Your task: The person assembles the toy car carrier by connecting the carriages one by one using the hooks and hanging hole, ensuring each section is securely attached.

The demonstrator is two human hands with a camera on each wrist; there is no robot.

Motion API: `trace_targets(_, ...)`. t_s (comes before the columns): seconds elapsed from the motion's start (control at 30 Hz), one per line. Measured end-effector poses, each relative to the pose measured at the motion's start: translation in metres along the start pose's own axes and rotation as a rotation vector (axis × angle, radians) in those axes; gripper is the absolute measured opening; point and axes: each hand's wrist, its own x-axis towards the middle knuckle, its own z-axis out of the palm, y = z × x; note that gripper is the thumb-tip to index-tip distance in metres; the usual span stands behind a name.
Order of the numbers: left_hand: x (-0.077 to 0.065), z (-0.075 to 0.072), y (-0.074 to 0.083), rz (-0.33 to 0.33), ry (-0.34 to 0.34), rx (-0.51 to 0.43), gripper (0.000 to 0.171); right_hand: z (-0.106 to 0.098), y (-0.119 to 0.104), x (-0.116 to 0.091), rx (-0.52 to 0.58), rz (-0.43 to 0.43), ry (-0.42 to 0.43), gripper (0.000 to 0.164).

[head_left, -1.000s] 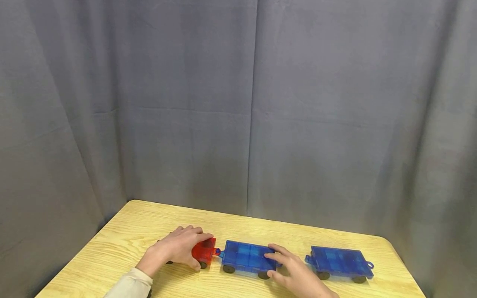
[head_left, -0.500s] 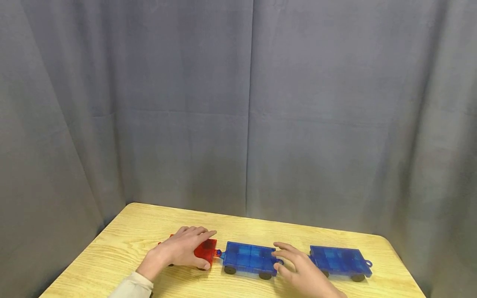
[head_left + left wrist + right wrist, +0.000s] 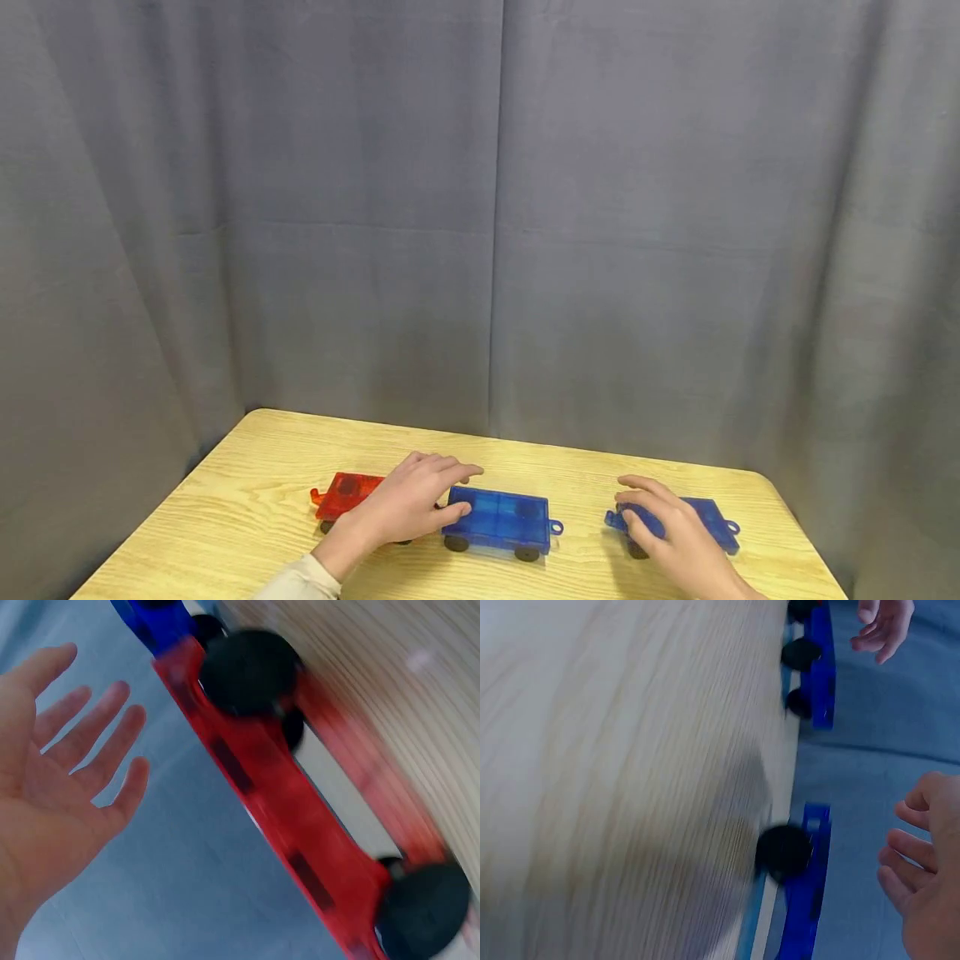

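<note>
My left hand hovers with loosely spread fingers above the joint between a red toy train car and a blue one. In the left wrist view its palm holds nothing, and the red car stands apart from the fingers on black wheels. Over the left end of a second blue toy train car is my right hand, fingers relaxed. The right wrist view shows a gap between those fingers and that blue car. The hand hides much of its top.
All the cars stand in a row on a wooden table. A ring sticks out of the middle car's right end, facing a small hook on the right car across a gap. Grey curtains hang behind and beside the table.
My right hand has left the middle blue car and moved right, over the second one. My left hand has lifted off the red car and shifted right toward the first blue car.
</note>
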Motion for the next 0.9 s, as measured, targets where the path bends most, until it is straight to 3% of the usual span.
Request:
trace_targets(0.2,0.017,0.01,0.018,-0.009,-0.033,0.002,0.05,-0.016,0.023,-0.017,-0.103,-0.028,-0.013,0.023)
trace_targets(0.3,0.025,0.018,0.024,-0.003,-0.059,-0.001,0.055,-0.023,0.035,-0.025,-0.138,0.002,-0.052,0.026)
trace_targets(0.6,0.047,0.042,0.034,0.04,-0.136,0.005,0.076,-0.032,0.066,-0.043,-0.084,0.101,-0.24,0.064)
trace_targets(0.73,0.053,0.048,0.036,0.061,-0.168,0.029,0.088,-0.028,0.073,-0.046,-0.064,0.139,-0.308,0.066)
trace_targets(0.9,0.057,0.053,0.037,0.096,-0.199,0.051,0.088,-0.025,0.077,-0.046,-0.068,0.159,-0.305,0.062)
